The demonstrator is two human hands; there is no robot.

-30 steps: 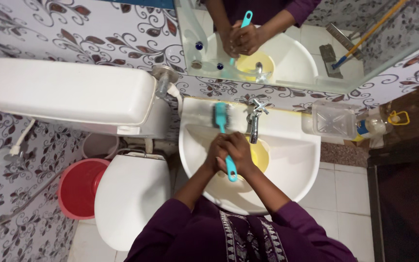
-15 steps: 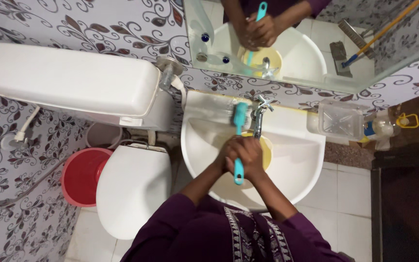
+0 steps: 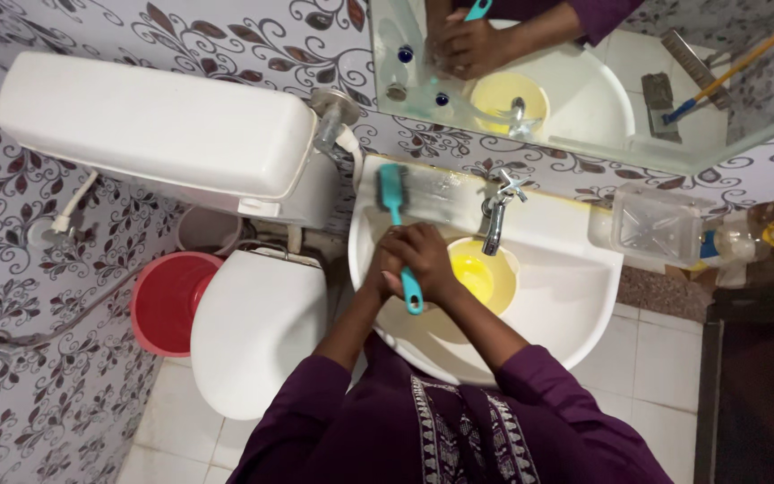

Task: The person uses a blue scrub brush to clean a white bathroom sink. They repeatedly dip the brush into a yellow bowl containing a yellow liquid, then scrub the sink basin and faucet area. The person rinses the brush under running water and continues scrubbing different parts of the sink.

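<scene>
Both hands share one grip, pressed together around the handle of a long teal plastic scrubbing brush (image 3: 398, 235): the left hand (image 3: 390, 262) is wrapped on the side nearer the toilet and the right hand (image 3: 429, 262) is folded over it, so the fingers are closed on the handle and only its rounded tail sticks out toward the person. The brush points away from the body, its dark bristled head lying face down on the flat back ledge of the white ceramic wash basin (image 3: 575, 296), at the ledge's left end and well to the left of the chrome tap (image 3: 498, 215). Holding it with two hands seemingly lets the person bear down on the bristles. Both forearms, in dark purple sleeves (image 3: 539, 385), come up from the bottom of the view and meet over the left part of the bowl, elbows apart, wrists close together. A yellow plastic bowl (image 3: 485, 273) sits inside the basin under the tap spout, just right of the hands. To the left stand a white toilet with closed lid (image 3: 257, 332), its white cistern (image 3: 154, 130) above it, and a red plastic bucket (image 3: 167, 300) on the floor. A wall mirror (image 3: 584, 81) above the basin reflects the hands.
</scene>
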